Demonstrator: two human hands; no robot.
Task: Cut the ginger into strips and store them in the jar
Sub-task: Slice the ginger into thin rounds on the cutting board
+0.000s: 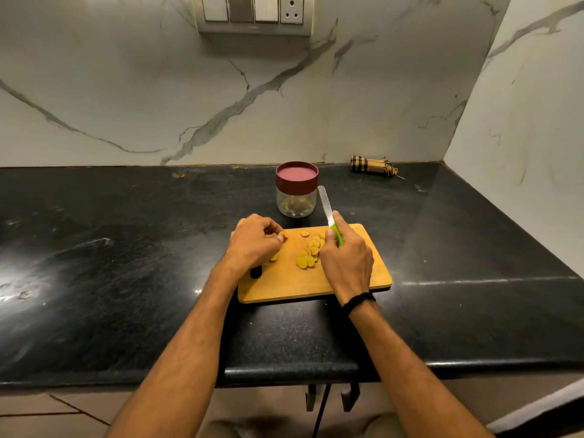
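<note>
Nearest me, by the middle of the tabletop's (126, 248) front edge, sits the wooden cutting board (284, 286), and both hands are over it. The right hand (347, 263) has its fingers (330, 240) wrapped round the green handle of the knife (327, 207), the blade lifted off the wood and pointing toward the back wall. The left hand (252, 241) is curled at the board's left side, fingers (271, 227) and thumb pinching a small brown nub (283, 237). I take that for the ginger end, though it's mostly hidden. Between the hands a scatter of round ginger slices (308, 257) lies on the board. They are coins, not strips, so I reckon the cutting is only partway and these rounds need slicing again. Just past the board's far edge stands the jar (296, 203) with its maroon lid (296, 177) on. I see something yellowish low in the glass but can't tell whether it's ginger or a reflection, so opening and filling look undone to me. Along the tabletop's back edge, toward the right corner, lies a rolled checked cloth (373, 165).
</note>
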